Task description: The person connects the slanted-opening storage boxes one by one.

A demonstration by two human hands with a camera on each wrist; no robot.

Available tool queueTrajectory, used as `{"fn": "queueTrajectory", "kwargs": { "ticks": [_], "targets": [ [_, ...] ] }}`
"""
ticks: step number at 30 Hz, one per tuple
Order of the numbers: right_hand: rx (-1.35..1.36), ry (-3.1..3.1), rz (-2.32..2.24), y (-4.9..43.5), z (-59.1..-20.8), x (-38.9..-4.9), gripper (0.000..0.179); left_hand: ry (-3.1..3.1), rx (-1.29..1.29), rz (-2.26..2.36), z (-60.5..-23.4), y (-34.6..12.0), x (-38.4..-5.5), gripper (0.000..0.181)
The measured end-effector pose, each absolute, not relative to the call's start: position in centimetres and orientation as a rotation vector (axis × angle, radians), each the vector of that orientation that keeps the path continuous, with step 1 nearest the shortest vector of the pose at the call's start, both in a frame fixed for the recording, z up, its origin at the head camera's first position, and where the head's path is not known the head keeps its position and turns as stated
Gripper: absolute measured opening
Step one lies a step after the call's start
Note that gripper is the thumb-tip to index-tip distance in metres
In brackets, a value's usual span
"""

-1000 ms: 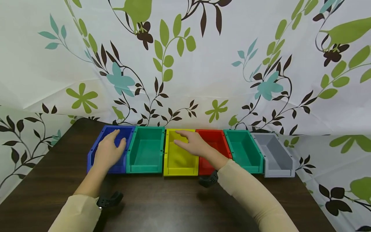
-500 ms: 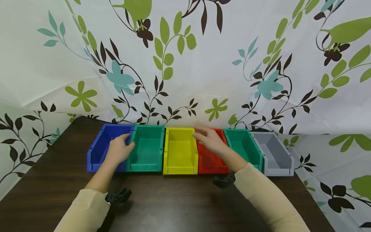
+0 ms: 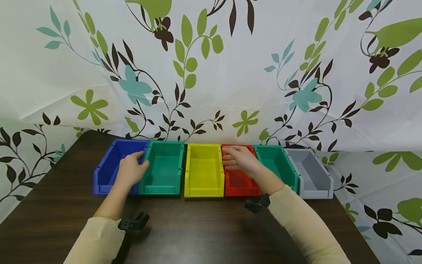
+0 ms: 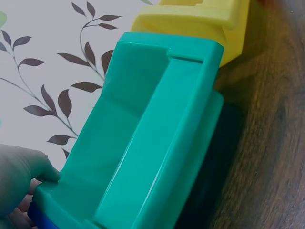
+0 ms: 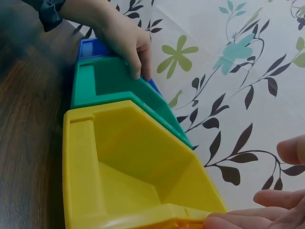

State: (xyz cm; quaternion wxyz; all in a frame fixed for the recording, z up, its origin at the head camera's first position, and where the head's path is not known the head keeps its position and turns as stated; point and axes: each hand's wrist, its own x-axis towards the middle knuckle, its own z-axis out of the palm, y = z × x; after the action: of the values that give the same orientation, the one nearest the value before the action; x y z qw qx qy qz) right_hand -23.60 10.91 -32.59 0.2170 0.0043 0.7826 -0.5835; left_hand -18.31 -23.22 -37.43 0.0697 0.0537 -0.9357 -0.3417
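My left hand (image 3: 129, 171) pinches the side walls where the blue bin (image 3: 108, 172) and the left green bin (image 3: 163, 170) meet. Its thumb lies inside the green bin and its fingers reach down the blue side. In the right wrist view the same left hand (image 5: 128, 45) grips that edge from above. My right hand (image 3: 244, 161) is over the red bin (image 3: 242, 189), fingers extended by the wall shared with the yellow bin (image 3: 204, 172); they hold nothing. A narrow gap separates the left green bin from the yellow one. No contents show in these bins.
Another green bin (image 3: 277, 167) and a grey bin (image 3: 311, 176) continue the row to the right. Brown wood-grain table (image 3: 197, 231) lies in front. A leaf-patterned cloth (image 3: 230, 73) hangs right behind the bins.
My left hand came out of the blue bin onto its border with the green one; both bins shifted slightly left. My right hand moved right, from above the yellow bin to the red one.
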Motion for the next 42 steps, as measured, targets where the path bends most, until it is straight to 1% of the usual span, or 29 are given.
{"fn": "queueTrajectory", "kwargs": {
  "ticks": [6,9,14,19,22,26,28,39,42],
  "targets": [
    [0.008,2.155,-1.631,9.7,-32.8,-23.5,0.060,-2.795,0.186,-1.031,-37.7,-24.2,-17.9,0.052],
    [0.008,2.173,-1.621,9.3,-33.0,-23.5,0.057,-2.785,0.203,-1.048,-37.8,-24.5,-17.7,0.052],
    [0.031,2.293,-1.470,8.7,-33.6,-24.2,0.052,-2.760,0.208,-1.066,-38.3,-24.5,-17.5,0.051],
    [0.048,2.391,-1.310,7.6,-34.3,-25.2,0.054,-2.733,0.218,-1.072,-38.7,-24.5,-17.3,0.050],
    [0.034,2.461,-1.195,6.7,-34.8,-25.7,0.049,-2.735,0.239,-1.088,-38.9,-24.5,-17.1,0.051],
    [0.048,2.523,-1.080,5.8,-35.2,-26.1,0.036,-2.742,0.264,-1.101,-39.1,-24.5,-16.8,0.051],
    [0.072,2.529,-1.071,5.6,-35.2,-26.2,0.035,-2.736,0.274,-1.111,-39.2,-24.6,-16.8,0.051],
    [0.089,2.530,-1.123,5.7,-34.6,-26.2,0.041,-2.656,0.290,-1.163,-39.2,-24.2,-17.4,0.050],
    [0.064,2.512,-1.158,5.8,-34.7,-26.2,0.038,-2.640,0.305,-1.174,-39.3,-24.3,-17.4,0.050]
  ]
}}
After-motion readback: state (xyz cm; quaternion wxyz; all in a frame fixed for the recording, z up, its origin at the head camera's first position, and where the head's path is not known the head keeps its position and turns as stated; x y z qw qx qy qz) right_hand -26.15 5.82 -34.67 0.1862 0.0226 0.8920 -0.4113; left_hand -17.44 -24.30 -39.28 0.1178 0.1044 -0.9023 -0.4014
